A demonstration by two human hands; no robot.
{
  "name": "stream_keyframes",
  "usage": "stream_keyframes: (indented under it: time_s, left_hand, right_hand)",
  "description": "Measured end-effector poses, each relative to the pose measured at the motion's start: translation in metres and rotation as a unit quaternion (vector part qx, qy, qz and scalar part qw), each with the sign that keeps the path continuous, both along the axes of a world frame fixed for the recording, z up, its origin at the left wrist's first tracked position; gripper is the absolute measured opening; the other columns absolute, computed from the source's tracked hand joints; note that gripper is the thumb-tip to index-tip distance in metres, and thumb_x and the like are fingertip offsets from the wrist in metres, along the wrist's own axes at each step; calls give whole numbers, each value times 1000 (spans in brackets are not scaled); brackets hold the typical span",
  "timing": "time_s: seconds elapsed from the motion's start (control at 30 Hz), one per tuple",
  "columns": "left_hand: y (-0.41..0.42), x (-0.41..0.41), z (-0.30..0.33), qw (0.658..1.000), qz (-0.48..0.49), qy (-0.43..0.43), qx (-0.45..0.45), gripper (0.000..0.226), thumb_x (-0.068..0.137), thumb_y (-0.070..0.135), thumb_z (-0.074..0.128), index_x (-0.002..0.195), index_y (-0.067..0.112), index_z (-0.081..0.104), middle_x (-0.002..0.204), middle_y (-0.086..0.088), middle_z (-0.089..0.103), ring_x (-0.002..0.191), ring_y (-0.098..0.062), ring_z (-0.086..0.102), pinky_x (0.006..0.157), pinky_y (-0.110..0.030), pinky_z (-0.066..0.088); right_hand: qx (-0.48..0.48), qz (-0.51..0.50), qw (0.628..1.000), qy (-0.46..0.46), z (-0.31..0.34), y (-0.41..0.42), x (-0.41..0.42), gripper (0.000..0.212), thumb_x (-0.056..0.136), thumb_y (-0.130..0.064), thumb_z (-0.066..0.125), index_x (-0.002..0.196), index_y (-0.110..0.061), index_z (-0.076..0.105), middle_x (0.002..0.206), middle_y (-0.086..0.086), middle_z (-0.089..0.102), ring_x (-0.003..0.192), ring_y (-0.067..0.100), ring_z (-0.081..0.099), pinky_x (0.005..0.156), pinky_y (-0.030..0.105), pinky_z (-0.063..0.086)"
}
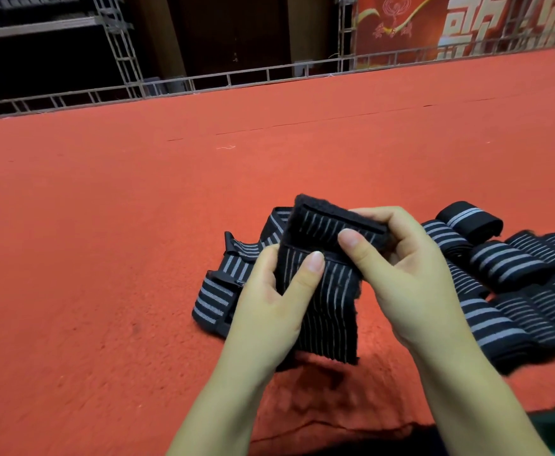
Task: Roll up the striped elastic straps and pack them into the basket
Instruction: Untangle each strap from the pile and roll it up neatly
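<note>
Head-worn view, forward-down, close over red carpet [105,258]

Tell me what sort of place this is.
Probably a stage or event hall: red carpet covers a raised platform, metal truss framing stands behind it, and a red banner hangs beyond.

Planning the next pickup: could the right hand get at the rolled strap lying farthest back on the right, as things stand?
Probably yes, once freed. The right hand grips the held strap together with the left hand; the rolled strap lies uncovered on the red carpet, nothing between.
</note>
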State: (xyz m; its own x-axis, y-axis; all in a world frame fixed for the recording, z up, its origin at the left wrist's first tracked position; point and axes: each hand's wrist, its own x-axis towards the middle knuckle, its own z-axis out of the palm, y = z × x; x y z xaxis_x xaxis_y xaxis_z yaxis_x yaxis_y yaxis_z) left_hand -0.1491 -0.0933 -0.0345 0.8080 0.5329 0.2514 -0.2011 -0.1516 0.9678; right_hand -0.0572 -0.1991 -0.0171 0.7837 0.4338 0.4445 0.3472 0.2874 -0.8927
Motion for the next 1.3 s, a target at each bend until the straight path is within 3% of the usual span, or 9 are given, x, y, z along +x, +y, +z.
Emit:
stream_keyframes:
  time_s: [0.2, 0.3, 0.4, 0.63, 0.8, 0.97, 1.07, 1.17, 1.3]
  left_hand:
    - [-10, 3, 0, 998, 57, -20, -23, 34, 77, 58, 65, 89, 27, 67, 91, -7, 74, 88, -28, 71, 81, -55, 55]
    - [-10, 3, 3, 997, 55, -24, -42, 30, 82, 51, 67, 83, 22, 68, 78, -7, 72, 68, -22, 67, 61, -41, 53]
    - [-11, 3, 7, 996, 46, -34, -62, 34, 80, 48, 65, 81, 15, 68, 71, -5, 70, 61, -15, 64, 53, -28, 48]
    - [-6, 2, 11, 992, 50, -21, -116, 43, 69, 59, 56, 54, 21, 69, 51, 1, 60, 47, -12, 56, 45, -27, 44]
    - [-2, 0, 9, 990, 43, -22, -132, 42, 70, 56, 60, 61, 17, 73, 62, -12, 67, 58, -25, 63, 58, -35, 50]
    - [-2, -1, 10, 989, 58, -36, -129, 35, 72, 49, 59, 61, 19, 72, 62, -9, 66, 57, -21, 61, 55, -33, 50]
    - [0, 0, 8, 989, 69, -41, -121, 36, 84, 46, 64, 71, 14, 73, 74, -18, 72, 68, -33, 68, 65, -44, 54]
    - [0, 0, 7, 989, 78, -27, -122, 37, 92, 40, 57, 79, 9, 71, 81, -22, 72, 74, -35, 68, 71, -52, 52]
    - [-4, 0, 5, 993, 56, -15, -105, 38, 94, 44, 57, 97, 10, 72, 91, -9, 76, 88, -22, 72, 78, -38, 54]
  right_hand:
    - [-29, -44, 997, -52, -1, -2, 1, 13, 83, -23, 71, 94, -27, 64, 94, -14, 71, 88, 4, 66, 79, 20, 50]
    - [-44, -61, 994, -75, -3, -3, -1, 14, 84, -18, 73, 93, -26, 65, 93, -17, 70, 88, 1, 64, 77, 14, 47]
    - [-66, -79, 988, -112, -4, -2, -2, 16, 79, -26, 69, 94, -29, 65, 93, -18, 68, 92, 3, 63, 78, 15, 46]
    - [-83, -61, 974, -203, -6, 0, -9, 23, 74, -20, 73, 96, -22, 69, 93, -15, 61, 91, -8, 56, 69, 5, 41]
    - [-84, 8, 984, -157, -6, -2, -8, 26, 71, -28, 75, 96, -36, 68, 97, -17, 61, 94, 1, 59, 68, 15, 49]
    - [-64, 57, 991, -101, 0, -4, -9, 23, 71, -42, 76, 93, -38, 69, 101, -6, 66, 83, -6, 59, 68, 8, 44]
    - [-49, 114, 991, -52, -3, -2, -7, 43, 73, -73, 59, 97, -39, 72, 107, 0, 68, 93, 12, 66, 82, 33, 56]
    - [-56, 101, 993, -36, -5, 0, -6, 32, 80, -63, 56, 95, -40, 73, 105, -1, 69, 95, 33, 63, 80, 52, 55]
    - [-43, 34, 993, -104, -9, 4, -9, 11, 85, -29, 64, 88, -29, 74, 97, -12, 71, 99, 3, 64, 88, 18, 45]
